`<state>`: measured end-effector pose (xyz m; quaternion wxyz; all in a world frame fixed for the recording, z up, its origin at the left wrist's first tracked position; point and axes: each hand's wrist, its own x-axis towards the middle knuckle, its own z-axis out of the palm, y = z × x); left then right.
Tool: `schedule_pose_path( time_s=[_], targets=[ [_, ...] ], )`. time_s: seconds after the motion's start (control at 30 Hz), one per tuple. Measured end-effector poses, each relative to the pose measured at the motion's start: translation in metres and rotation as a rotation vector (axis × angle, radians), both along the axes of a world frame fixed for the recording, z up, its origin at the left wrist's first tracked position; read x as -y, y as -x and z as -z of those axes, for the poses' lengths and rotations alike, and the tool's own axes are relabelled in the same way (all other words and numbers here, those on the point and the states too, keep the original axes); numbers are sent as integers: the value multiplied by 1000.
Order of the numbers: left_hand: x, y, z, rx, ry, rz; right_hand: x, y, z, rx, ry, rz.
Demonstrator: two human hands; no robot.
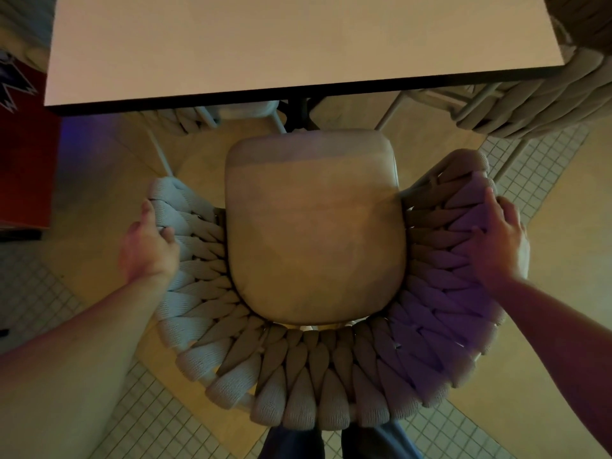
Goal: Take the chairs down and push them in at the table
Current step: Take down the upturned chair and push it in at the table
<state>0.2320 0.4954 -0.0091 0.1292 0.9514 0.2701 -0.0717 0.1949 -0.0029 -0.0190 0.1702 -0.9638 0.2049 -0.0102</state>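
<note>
Chair with woven rope backrest stands upright on the tiled floor, its cushioned seat just short of the table edge. Left hand clasps the left armrest, fingers curled over the weave; right hand grips the right armrest, both forearms extended forward.

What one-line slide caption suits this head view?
Both hands, left hand and right hand, grip the woven chair facing the table, seat not yet underneath.

Head view — steeply down, close over chair and table.
</note>
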Motion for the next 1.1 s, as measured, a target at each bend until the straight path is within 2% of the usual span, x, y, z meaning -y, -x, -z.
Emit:
schedule_pose_path(
  time_s=[0.4,0.57,0.67,0.77,0.9,1.1],
  targets=[
    [2,0,-3,-13,36,2,1,3,-4,-48,-28,-10],
    [29,10,-16,28,-133,207,-6,22,-4,-7,-95,42],
    [77,16,-20,-51,-75,390,-5,39,-11,37,-183,114],
    [153,24,-25,-135,123,523,13,65,-26,37,-236,151],
    [256,28,-40,-173,343,656,45,88,-43,-59,-347,138],
    [437,27,-88,-218,457,849,147,113,-86,-213,-476,84]
  ],
)
